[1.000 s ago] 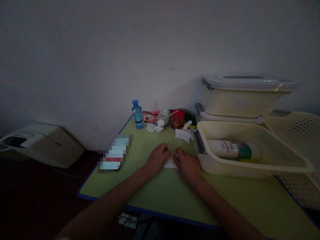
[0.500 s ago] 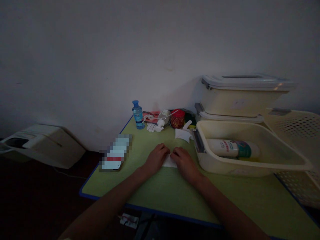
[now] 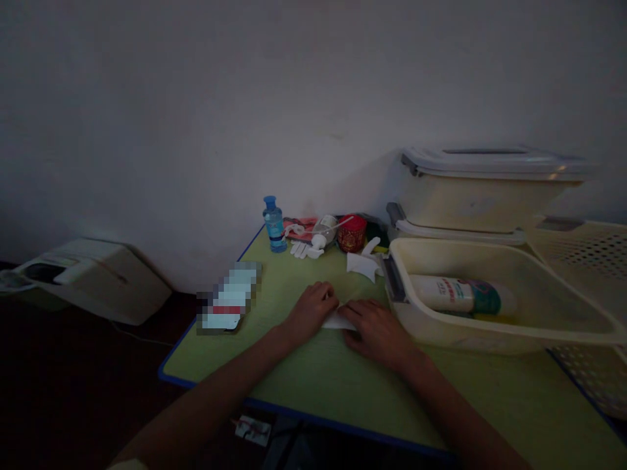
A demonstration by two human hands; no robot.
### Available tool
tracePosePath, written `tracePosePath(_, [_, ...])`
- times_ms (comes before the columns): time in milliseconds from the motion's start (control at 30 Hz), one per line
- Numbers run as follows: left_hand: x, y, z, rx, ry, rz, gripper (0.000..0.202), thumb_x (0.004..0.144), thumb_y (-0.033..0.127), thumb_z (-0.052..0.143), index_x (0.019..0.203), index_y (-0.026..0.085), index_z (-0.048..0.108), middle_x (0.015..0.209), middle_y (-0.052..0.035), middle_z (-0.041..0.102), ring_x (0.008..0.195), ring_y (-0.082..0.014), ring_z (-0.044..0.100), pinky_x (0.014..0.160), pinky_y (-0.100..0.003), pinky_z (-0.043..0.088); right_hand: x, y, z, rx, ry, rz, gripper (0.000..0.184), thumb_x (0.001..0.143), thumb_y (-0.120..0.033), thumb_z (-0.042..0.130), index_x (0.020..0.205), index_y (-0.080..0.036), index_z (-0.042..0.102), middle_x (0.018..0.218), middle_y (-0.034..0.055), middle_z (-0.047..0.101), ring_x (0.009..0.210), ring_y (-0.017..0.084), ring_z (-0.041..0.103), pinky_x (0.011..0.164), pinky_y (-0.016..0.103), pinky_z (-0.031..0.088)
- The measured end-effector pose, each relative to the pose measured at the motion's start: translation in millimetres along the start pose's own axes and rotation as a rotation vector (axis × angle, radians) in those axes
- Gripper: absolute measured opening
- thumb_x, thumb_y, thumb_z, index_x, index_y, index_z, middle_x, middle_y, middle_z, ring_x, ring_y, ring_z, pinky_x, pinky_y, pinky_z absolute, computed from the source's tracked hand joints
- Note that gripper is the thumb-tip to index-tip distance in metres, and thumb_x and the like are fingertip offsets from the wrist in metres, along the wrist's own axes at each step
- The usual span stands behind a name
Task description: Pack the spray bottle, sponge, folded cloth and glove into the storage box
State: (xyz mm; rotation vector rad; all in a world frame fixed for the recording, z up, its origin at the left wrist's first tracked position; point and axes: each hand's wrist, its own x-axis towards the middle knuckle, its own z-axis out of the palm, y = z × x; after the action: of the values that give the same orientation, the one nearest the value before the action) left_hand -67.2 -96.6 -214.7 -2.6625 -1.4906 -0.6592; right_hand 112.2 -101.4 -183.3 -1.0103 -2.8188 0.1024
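Paper (image 3: 337, 321): lying between hands.
Left hand (image 3: 312, 309): maybe pinching it, can't tell.
Right hand (image 3: 376, 330): touching it, thumb sitting apart.

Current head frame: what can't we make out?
White sheet: head view, partly covered by the left hand and right hand; full outline and grip unclear.
Phone screen: head view, pixelated.
Lettering on the bottle in the tub: head view, too small and blurred.
Basket: head view, cut off by right edge.
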Motion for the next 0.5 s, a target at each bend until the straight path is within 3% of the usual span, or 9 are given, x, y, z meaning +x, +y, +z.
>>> tracePosePath(133, [-1, -2, -2.0, 0.051, -0.048, 0.092, 0.017, 0.088, 0.019, 0.045, 0.085, 0.015, 0.061, 0.084, -0.0050, 0.056, 0.083, -0.0173, 0.049, 0.076, -0.029, 0.039, 0, 1, 1, -0.022, 0.011, -0.015, 0.025, 0.078, -0.020, 0.052, 0.103, -0.017, 0.056, 0.098, 0.0083, 0.061, 0.091, 0.022, 0.056, 0.085, 0.039, 0.038])
tracePosePath(300, [-8, -3, -6.4, 0.081, -0.082, 0.107, 0.020, 0.089, 0.019, 0.041, 0.091, 0.016, 0.060, 0.087, -0.0049, 0.059, 0.084, -0.0179, 0.051, 0.075, -0.030, 0.039, 1, 2, 2, -0.030, 0.024, -0.034, 0.019, 0.082, -0.019, 0.049, 0.098, -0.017, 0.057, 0.094, 0.0077, 0.061, 0.087, 0.021, 0.056, 0.081, 0.036, 0.040])
tracePosePath(500, [-14, 9, -16.5, 0.080, -0.085, 0.073, 0.034, 0.083, 0.042, 0.051, 0.102, 0.015, 0.056, 0.097, -0.0088, 0.060, 0.088, -0.0221, 0.053, 0.078, -0.036, 0.040, 6, 3, 3, 0.050, 0.086, 0.046, 0.018, 0.085, -0.016, 0.043, 0.096, -0.016, 0.058, 0.089, 0.0075, 0.061, 0.082, 0.019, 0.056, 0.076, 0.032, 0.041])
